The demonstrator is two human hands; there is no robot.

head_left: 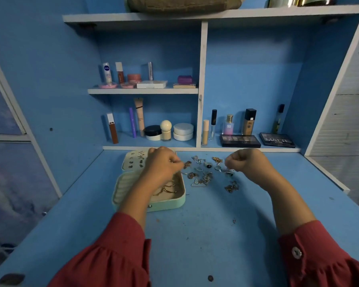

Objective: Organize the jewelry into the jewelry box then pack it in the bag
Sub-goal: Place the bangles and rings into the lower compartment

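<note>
A mint-green jewelry box [166,201] lay open on the blue desk [195,235], earrings pinned in its raised lid [133,160] and gold pieces seen in its tray. Above it the left hand [164,162] was held with fingers curled, a small piece apparently pinched at the fingertips. To the right, loose jewelry [205,175] was scattered. The right hand [245,162] was curled likewise; what it pinched could not be told.

Matt, scuffed blue-painted tabletop [205,235]; smooth mint jewelry box [166,203] — soft cream lining; shiny metal jewelry [205,175] — gold and silver.
</note>
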